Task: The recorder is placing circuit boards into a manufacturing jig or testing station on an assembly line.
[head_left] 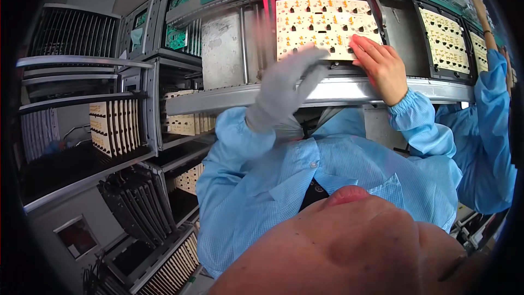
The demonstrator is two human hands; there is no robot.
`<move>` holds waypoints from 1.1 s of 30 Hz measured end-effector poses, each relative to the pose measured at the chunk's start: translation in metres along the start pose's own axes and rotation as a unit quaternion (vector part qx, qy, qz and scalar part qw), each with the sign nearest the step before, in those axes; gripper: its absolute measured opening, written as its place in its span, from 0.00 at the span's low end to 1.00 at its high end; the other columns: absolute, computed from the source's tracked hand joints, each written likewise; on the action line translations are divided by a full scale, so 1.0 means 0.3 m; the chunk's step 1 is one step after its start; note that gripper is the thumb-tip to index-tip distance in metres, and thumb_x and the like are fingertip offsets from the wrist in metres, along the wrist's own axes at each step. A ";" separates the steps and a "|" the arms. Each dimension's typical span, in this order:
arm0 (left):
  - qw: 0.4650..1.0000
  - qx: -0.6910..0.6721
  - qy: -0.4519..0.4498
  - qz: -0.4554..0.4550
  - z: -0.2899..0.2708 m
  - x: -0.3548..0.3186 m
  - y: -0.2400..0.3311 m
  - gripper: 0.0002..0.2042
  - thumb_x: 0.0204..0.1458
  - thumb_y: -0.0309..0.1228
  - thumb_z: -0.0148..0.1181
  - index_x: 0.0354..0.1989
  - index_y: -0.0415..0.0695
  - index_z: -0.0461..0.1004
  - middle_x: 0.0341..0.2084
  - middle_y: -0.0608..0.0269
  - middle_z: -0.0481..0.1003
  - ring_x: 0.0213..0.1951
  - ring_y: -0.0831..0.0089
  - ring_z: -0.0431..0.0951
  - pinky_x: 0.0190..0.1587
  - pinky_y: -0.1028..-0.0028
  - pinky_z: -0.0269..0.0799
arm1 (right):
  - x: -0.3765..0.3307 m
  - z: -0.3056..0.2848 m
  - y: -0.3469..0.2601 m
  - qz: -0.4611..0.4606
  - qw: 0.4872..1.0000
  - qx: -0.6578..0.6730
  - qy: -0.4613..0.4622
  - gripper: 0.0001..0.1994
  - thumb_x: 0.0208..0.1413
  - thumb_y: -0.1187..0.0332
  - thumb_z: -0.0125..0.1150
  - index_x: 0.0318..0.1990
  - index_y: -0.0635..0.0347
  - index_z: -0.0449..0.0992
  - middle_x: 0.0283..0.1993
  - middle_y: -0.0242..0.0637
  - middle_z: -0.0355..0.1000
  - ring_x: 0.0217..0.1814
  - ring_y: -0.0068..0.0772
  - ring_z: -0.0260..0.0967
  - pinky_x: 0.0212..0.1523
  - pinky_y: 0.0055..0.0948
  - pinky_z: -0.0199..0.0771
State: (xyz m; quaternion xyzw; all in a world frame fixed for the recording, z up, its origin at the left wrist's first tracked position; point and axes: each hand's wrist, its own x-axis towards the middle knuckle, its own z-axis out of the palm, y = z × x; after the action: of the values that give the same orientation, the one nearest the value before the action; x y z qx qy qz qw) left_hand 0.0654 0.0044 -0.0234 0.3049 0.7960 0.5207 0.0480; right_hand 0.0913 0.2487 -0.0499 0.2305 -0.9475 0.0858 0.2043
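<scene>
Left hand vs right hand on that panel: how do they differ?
The left hand wears a grey glove; the right hand is bare. The left hand is motion-blurred, fingers just reaching the lower edge of the cream circuit panel; the right hand is sharp, fingertips pressed on the panel's lower right part. Both come out of light blue sleeves with gathered cuffs, and neither grips anything.

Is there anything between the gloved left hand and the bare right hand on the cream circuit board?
Head view: only the board's lower edge and the dark frame rail under it lie between the left hand and right hand; no tool or loose part.
</scene>
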 end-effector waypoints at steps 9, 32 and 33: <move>0.894 0.443 0.001 0.060 -0.010 0.072 -0.189 0.23 0.52 0.44 0.54 0.56 0.49 0.67 0.57 0.48 0.61 0.61 0.47 0.56 0.61 0.52 0.48 | -0.031 0.064 0.100 0.003 0.996 0.083 -0.046 0.20 0.50 0.64 0.59 0.52 0.55 0.73 0.58 0.33 0.67 0.57 0.36 0.65 0.50 0.34 0.65; 0.899 0.407 -0.048 0.155 0.021 0.201 -0.265 0.18 0.56 0.37 0.48 0.55 0.52 0.69 0.52 0.53 0.68 0.55 0.60 0.67 0.57 0.50 0.50 | 0.116 0.121 0.398 0.063 0.996 0.058 0.008 0.11 0.49 0.62 0.59 0.38 0.57 0.78 0.43 0.40 0.73 0.48 0.43 0.67 0.49 0.37 0.64; 0.902 0.396 -0.065 0.157 0.013 0.214 -0.260 0.18 0.56 0.37 0.49 0.54 0.52 0.69 0.51 0.54 0.69 0.54 0.60 0.67 0.58 0.50 0.50 | 0.125 0.123 0.412 0.079 0.996 0.024 0.027 0.11 0.48 0.62 0.60 0.38 0.56 0.78 0.42 0.40 0.73 0.47 0.43 0.67 0.49 0.37 0.64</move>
State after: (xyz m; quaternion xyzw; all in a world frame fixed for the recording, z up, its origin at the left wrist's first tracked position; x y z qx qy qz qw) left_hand -0.0191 0.0207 -0.0766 0.4530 0.8734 0.1421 -0.1080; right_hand -0.0103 0.3330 -0.0757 0.1572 -0.9546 0.1307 0.2165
